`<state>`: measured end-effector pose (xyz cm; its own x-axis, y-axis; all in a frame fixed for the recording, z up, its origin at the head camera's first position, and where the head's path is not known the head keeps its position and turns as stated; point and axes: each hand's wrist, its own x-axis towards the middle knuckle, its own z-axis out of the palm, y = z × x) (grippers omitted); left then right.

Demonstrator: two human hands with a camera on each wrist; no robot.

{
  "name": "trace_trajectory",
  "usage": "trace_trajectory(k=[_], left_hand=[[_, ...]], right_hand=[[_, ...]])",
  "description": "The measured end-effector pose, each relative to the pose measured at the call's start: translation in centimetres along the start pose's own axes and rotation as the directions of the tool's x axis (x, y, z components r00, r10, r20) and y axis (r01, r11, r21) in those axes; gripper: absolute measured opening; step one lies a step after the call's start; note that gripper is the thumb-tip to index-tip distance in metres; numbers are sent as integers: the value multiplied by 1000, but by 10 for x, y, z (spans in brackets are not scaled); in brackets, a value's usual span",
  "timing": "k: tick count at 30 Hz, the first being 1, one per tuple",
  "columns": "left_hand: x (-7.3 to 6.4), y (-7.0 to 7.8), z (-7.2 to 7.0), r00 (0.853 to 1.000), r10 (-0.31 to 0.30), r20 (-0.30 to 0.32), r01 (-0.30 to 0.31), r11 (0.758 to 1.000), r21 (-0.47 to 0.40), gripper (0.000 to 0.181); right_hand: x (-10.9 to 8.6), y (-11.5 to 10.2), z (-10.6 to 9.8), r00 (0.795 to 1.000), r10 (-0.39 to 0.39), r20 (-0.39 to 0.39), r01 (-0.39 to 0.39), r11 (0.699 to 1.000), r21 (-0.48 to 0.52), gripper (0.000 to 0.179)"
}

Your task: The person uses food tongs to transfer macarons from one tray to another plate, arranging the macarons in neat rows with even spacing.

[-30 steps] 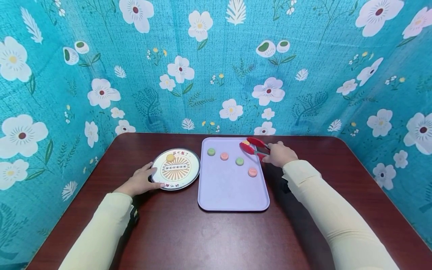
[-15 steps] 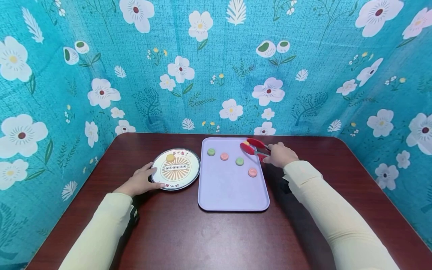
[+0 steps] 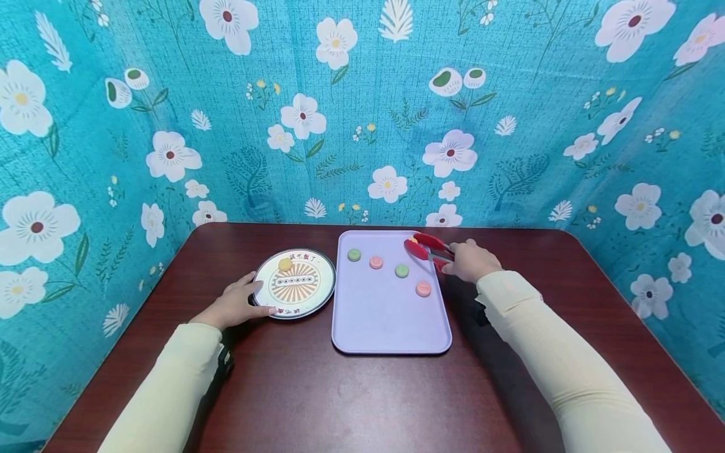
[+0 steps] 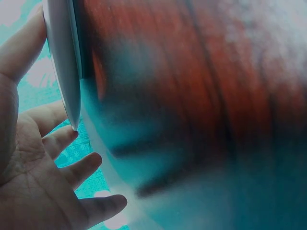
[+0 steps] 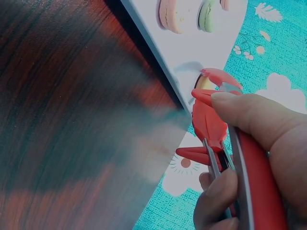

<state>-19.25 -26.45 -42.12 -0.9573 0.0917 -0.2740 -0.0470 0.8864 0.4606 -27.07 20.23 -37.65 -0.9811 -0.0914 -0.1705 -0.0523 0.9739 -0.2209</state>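
Note:
In the head view my left hand [image 3: 235, 304] rests at the left rim of a round white plate [image 3: 314, 292] with printed characters, its fingers spread. The left wrist view shows the thumb along the plate's face and fingertips near the rim. A yellow macaron [image 3: 285, 264] lies on the plate. My right hand [image 3: 472, 259] grips red-tipped tongs [image 3: 433, 242] over the far right corner of a lilac tray [image 3: 391, 324]. Between the tong tips sits another yellow macaron [image 5: 204, 82], partly hidden.
Green [image 3: 354, 255] and pink [image 3: 376, 262] macarons lie in the tray's far half, with another green [image 3: 401, 270] and another pink [image 3: 423, 289] to their right. Plate and tray stand side by side on a dark wooden table [image 3: 362, 402]. A flowered teal cloth [image 3: 351, 126] hangs behind.
The tongs have shifted very slightly right, and less of the yellow macaron between their tips shows. My left hand, the plate and the tray stay where they were.

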Motion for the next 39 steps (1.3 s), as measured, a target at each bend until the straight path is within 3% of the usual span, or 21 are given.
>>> trace_trajectory(k=[39], left_hand=[[3, -4, 2, 1000, 3, -1, -3, 1000, -5, 100]], right_hand=[[-5, 1, 4, 1000, -11, -14, 11, 1000, 22, 67]])
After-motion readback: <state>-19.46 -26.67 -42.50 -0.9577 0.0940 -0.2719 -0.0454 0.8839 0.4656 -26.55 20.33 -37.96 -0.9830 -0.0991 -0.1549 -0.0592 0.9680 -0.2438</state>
